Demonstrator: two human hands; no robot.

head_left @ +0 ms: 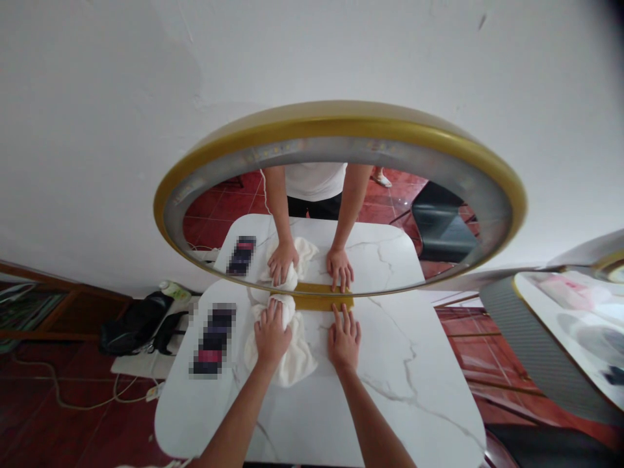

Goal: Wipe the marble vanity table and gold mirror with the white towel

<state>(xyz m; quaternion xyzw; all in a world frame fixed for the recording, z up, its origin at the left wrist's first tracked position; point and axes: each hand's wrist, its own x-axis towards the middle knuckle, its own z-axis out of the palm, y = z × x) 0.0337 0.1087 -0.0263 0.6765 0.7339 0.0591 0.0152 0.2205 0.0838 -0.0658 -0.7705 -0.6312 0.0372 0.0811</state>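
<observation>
A round mirror [316, 195] with a gold frame stands on a gold base [312, 303] at the far side of the white marbled table [404, 403]. My left hand [273, 330] presses a bunched white cloth [297, 357] at the left end of that base, its fingers bent over the fabric. The rest of the cloth spreads loosely on the tabletop below and beside it. My right hand [345, 335] lies flat with fingers apart, their tips on the base's right end and the palm over the table. Both hands and the cloth are reflected in the glass.
A dark, pixelated rectangular thing [213, 340] lies on the table's left side. Left of the table are a black bag [139, 322], a green-capped bottle [174, 290] and cables [73, 404] on the red floor. Another table [570, 325] and a black chair [550, 448] stand to the right.
</observation>
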